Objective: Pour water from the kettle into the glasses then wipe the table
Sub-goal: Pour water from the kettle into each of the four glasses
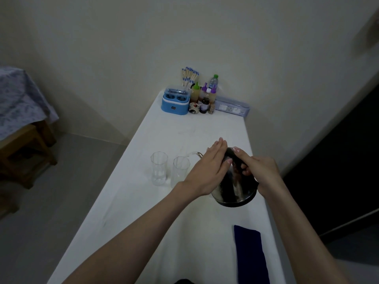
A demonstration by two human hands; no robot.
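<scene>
A steel kettle (235,187) is tilted to the left above the white table (143,201). My right hand (258,171) grips its black handle. My left hand (207,169) lies flat on the kettle's top, fingers together. A thin stream of water leaves the spout (198,154) toward the right glass (180,171). The left glass (159,168) stands upright beside it. A folded blue cloth (251,255) lies on the table near me, at the right.
At the far end stand a blue container (175,103), a cup of chopsticks (189,76), several sauce bottles (205,95) and a flat plastic box (232,105). A wooden stool under a patterned cloth (18,111) is at the left. The table's right edge borders a dark opening.
</scene>
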